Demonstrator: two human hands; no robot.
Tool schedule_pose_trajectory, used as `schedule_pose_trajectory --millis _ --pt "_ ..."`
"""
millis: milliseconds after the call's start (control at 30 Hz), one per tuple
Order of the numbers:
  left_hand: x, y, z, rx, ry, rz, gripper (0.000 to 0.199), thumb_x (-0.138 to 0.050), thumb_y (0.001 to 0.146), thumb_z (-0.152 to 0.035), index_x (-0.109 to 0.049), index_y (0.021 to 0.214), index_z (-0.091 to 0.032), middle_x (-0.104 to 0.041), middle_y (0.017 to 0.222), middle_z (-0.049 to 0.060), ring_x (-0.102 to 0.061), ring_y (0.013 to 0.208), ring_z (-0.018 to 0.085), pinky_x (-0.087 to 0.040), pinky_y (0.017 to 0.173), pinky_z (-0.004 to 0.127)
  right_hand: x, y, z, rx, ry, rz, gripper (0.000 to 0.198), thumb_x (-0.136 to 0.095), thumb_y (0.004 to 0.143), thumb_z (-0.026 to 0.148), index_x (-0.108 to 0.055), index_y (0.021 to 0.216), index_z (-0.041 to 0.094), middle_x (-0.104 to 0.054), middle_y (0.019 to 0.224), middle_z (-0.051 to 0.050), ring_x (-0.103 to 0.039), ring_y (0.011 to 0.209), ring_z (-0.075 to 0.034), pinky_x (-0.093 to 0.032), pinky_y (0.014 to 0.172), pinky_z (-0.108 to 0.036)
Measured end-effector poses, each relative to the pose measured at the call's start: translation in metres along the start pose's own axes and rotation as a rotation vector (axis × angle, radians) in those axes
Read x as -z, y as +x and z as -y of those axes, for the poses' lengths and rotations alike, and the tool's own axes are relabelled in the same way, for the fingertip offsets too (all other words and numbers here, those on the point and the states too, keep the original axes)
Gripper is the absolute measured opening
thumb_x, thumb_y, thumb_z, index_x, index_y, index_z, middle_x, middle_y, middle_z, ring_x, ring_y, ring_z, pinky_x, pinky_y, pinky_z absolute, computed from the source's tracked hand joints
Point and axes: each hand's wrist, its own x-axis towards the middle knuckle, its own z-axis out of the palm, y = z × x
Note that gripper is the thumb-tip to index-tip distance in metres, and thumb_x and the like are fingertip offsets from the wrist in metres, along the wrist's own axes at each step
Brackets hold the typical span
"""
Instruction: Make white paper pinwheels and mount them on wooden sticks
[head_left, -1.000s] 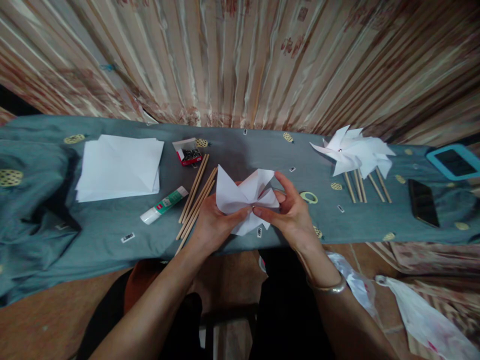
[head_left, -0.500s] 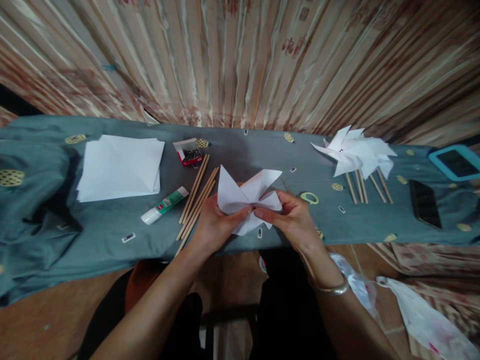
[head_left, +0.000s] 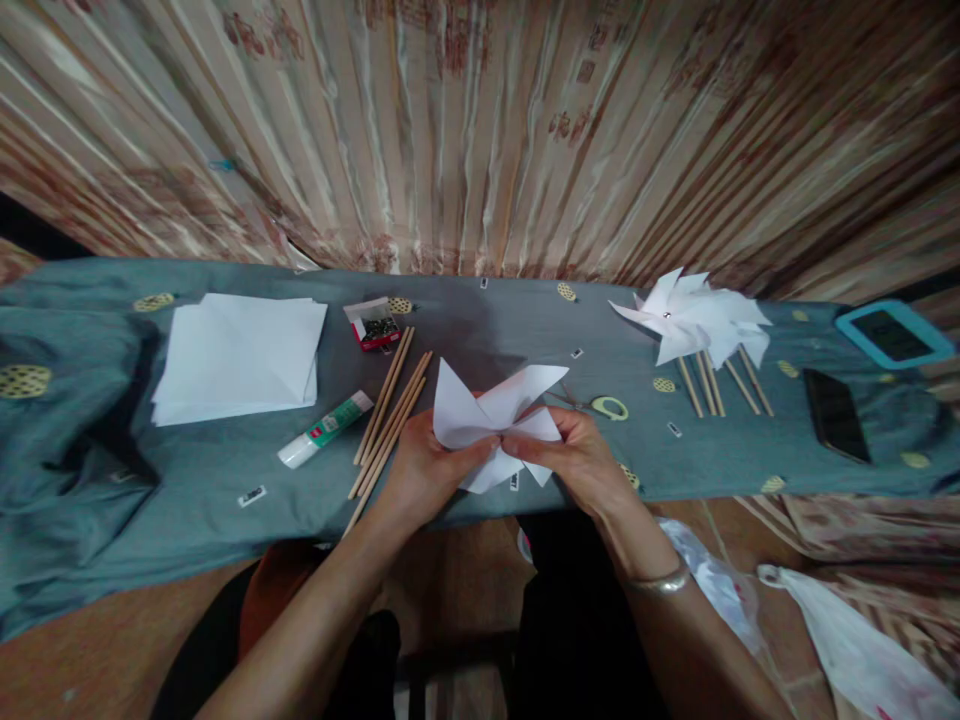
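Observation:
A white paper pinwheel [head_left: 491, 405] is held over the front edge of the table between both my hands. My left hand [head_left: 431, 460] is closed on its left side, with the thumb pressed close to the centre. From the right, my right hand [head_left: 581, 455] grips it too, its thumb meeting the left one at the middle. The thumbs mostly cover the centre, where a small dark spot shows. Scissors [head_left: 609, 407] with a pale green handle lie just beyond my right hand. Left of my left hand are several wooden sticks [head_left: 386, 425].
A stack of white paper [head_left: 236, 355] lies at the left, near a glue stick [head_left: 324, 430] and an open red box of small metal pins [head_left: 373, 325]. Finished pinwheels [head_left: 697, 315] on sticks rest at the right, beside a dark phone [head_left: 836, 415] and a blue-framed device [head_left: 894, 333].
The whole view has shifted slightly, so the table sits lower in the picture. Both hands keep hold of the pinwheel, thumbs still at its centre; more of the scissors shows.

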Motion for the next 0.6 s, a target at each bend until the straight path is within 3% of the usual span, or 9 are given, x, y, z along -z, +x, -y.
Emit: schedule_pose_trajectory --millis 300,600 --pt "-0.003 0.0 -0.009 0.079 0.009 -0.049 0.023 -0.077 0.058 -0.03 -0.071 0.072 -0.012 -0.076 0.073 0.008 -0.069 0.065 0.021 -0.056 0.06 0.028 0.0 0.001 -0.005 0.018 0.012 -0.018 0.029 -0.092 0.049 0.034 -0.074 0.068 0.021 -0.069 0.064 0.004 -0.058 0.057 -0.01 -0.048 0.057 -0.024" --pt "-0.004 -0.001 -0.012 0.141 -0.008 -0.083 0.025 -0.078 0.054 -0.031 -0.069 0.069 -0.013 -0.074 0.069 0.006 -0.065 0.059 0.018 -0.053 0.054 0.025 0.0 0.002 -0.006 0.049 0.028 -0.001 0.026 -0.091 0.051 0.035 -0.075 0.067 0.022 -0.071 0.065 0.003 -0.058 0.056 -0.012 -0.051 0.059 -0.027"
